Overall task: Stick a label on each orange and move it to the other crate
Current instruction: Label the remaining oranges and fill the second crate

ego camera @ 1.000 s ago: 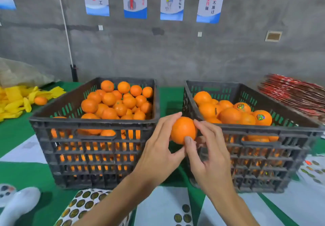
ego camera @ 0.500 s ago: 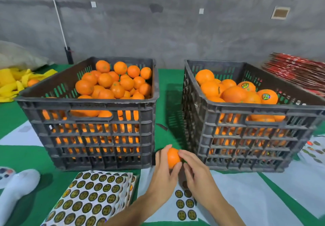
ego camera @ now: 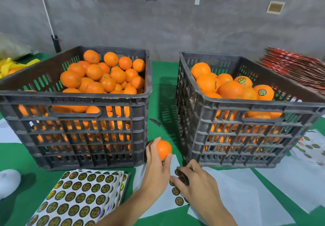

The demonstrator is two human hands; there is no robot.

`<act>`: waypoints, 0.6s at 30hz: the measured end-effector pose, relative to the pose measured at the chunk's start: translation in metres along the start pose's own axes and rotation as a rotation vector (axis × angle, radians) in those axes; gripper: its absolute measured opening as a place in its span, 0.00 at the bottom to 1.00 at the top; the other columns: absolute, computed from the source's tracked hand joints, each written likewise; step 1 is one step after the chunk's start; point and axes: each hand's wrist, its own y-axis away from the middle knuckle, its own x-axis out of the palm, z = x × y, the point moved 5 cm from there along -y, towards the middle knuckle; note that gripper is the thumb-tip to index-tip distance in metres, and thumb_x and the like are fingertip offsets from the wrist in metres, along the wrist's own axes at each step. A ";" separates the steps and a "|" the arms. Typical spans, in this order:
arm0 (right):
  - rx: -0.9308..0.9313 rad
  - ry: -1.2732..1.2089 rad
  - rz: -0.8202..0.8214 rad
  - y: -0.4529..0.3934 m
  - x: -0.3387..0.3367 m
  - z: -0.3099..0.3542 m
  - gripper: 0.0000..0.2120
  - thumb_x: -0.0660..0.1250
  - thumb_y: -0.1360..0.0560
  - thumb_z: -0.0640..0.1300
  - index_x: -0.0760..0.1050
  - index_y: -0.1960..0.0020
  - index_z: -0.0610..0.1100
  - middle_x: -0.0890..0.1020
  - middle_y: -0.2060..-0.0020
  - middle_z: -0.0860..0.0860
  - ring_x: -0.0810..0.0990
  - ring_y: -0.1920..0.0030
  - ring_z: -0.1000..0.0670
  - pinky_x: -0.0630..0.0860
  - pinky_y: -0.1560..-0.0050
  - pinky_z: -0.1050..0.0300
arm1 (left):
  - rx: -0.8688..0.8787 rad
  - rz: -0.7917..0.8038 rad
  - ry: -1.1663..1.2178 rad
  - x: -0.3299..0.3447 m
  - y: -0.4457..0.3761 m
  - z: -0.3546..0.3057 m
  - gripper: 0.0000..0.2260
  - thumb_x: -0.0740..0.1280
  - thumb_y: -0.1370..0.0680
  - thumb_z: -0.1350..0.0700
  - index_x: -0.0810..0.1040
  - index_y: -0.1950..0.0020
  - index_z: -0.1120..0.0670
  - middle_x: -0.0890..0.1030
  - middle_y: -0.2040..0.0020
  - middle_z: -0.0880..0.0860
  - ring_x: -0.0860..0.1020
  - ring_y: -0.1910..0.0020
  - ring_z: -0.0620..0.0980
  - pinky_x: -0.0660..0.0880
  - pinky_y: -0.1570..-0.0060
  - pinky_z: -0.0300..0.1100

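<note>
My left hand (ego camera: 156, 169) grips a small orange (ego camera: 163, 149) low over the table, in the gap between the two crates. My right hand (ego camera: 195, 181) is down on a white label sheet (ego camera: 177, 196) and its fingertips pinch at a round gold label (ego camera: 182, 177) there. The left dark crate (ego camera: 75, 100) is heaped with plain oranges (ego camera: 105, 78). In the right dark crate (ego camera: 246, 105), several oranges (ego camera: 230, 89) carry round labels.
A stack of full label sheets (ego camera: 79, 199) lies at the front left. Used white backing sheets (ego camera: 263, 190) cover the green table at the right. Red flat packs (ego camera: 295, 69) are piled behind the right crate; yellow wrappers (ego camera: 10, 67) lie far left. A white object (ego camera: 8, 181) sits at the left edge.
Both hands came down from crate height to the table with the orange. My right hand let go of the orange and moved onto the label sheet; the view tilted down.
</note>
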 end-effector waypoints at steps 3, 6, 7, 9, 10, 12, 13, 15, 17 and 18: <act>-0.044 0.083 -0.054 -0.003 -0.007 0.009 0.14 0.74 0.32 0.68 0.83 0.60 0.58 0.73 0.63 0.57 0.74 0.73 0.53 0.62 0.71 0.64 | -0.006 -0.004 0.018 -0.002 0.001 0.000 0.28 0.59 0.19 0.43 0.56 0.20 0.45 0.60 0.31 0.42 0.72 0.35 0.53 0.75 0.37 0.52; -0.037 0.089 -0.066 -0.006 -0.007 0.011 0.13 0.80 0.35 0.63 0.82 0.65 0.57 0.73 0.66 0.57 0.74 0.75 0.54 0.61 0.73 0.66 | -0.004 -0.010 0.012 -0.002 0.001 0.001 0.27 0.59 0.18 0.44 0.56 0.20 0.45 0.60 0.30 0.42 0.72 0.34 0.53 0.75 0.36 0.52; -0.039 0.085 -0.061 -0.007 -0.005 0.011 0.12 0.80 0.35 0.62 0.81 0.65 0.57 0.72 0.66 0.57 0.74 0.75 0.54 0.61 0.73 0.66 | -0.003 -0.011 0.009 -0.002 0.001 0.001 0.26 0.59 0.17 0.45 0.56 0.20 0.45 0.60 0.30 0.42 0.72 0.33 0.53 0.74 0.36 0.51; -0.035 0.073 -0.063 -0.008 -0.003 0.012 0.11 0.81 0.33 0.58 0.81 0.66 0.55 0.72 0.66 0.56 0.74 0.74 0.54 0.60 0.73 0.65 | -0.004 -0.009 0.001 -0.002 0.001 0.002 0.26 0.60 0.17 0.46 0.55 0.21 0.44 0.60 0.31 0.42 0.72 0.33 0.52 0.74 0.36 0.49; -0.032 0.066 -0.066 -0.008 -0.003 0.012 0.12 0.81 0.33 0.56 0.81 0.67 0.54 0.71 0.67 0.55 0.73 0.75 0.53 0.60 0.74 0.64 | -0.005 -0.006 -0.004 -0.002 0.001 0.002 0.26 0.60 0.17 0.46 0.55 0.21 0.44 0.60 0.31 0.42 0.72 0.33 0.52 0.74 0.37 0.48; -0.026 0.057 -0.092 -0.009 -0.005 0.012 0.15 0.81 0.31 0.52 0.78 0.70 0.51 0.71 0.68 0.54 0.72 0.76 0.51 0.61 0.76 0.61 | -0.007 0.001 -0.014 -0.002 0.002 0.001 0.26 0.60 0.16 0.45 0.55 0.21 0.44 0.60 0.31 0.41 0.72 0.34 0.51 0.74 0.37 0.47; -0.042 0.059 -0.104 -0.009 -0.006 0.012 0.15 0.80 0.30 0.52 0.78 0.70 0.50 0.71 0.67 0.54 0.73 0.76 0.51 0.62 0.76 0.61 | -0.007 0.004 -0.016 -0.002 0.002 0.000 0.26 0.59 0.17 0.44 0.54 0.20 0.44 0.59 0.31 0.40 0.72 0.34 0.52 0.73 0.37 0.47; -0.083 0.019 -0.093 -0.007 -0.006 0.010 0.12 0.75 0.26 0.58 0.82 0.62 0.51 0.73 0.63 0.55 0.76 0.70 0.52 0.66 0.70 0.62 | -0.005 0.003 -0.010 -0.004 0.003 0.001 0.27 0.57 0.18 0.42 0.54 0.21 0.43 0.59 0.32 0.39 0.72 0.34 0.52 0.73 0.38 0.47; -0.043 -0.077 -0.049 -0.004 -0.002 0.003 0.18 0.66 0.24 0.67 0.83 0.48 0.54 0.73 0.55 0.57 0.77 0.60 0.52 0.70 0.62 0.61 | -0.001 0.004 0.002 -0.004 0.003 0.002 0.27 0.56 0.19 0.40 0.53 0.21 0.42 0.58 0.33 0.38 0.72 0.33 0.51 0.74 0.38 0.47; -0.035 -0.093 -0.025 -0.002 0.000 0.002 0.22 0.63 0.24 0.69 0.82 0.43 0.55 0.72 0.53 0.57 0.76 0.57 0.51 0.71 0.59 0.61 | 0.003 0.006 0.005 -0.004 0.003 0.002 0.27 0.56 0.19 0.39 0.53 0.21 0.41 0.58 0.33 0.37 0.72 0.33 0.51 0.74 0.37 0.47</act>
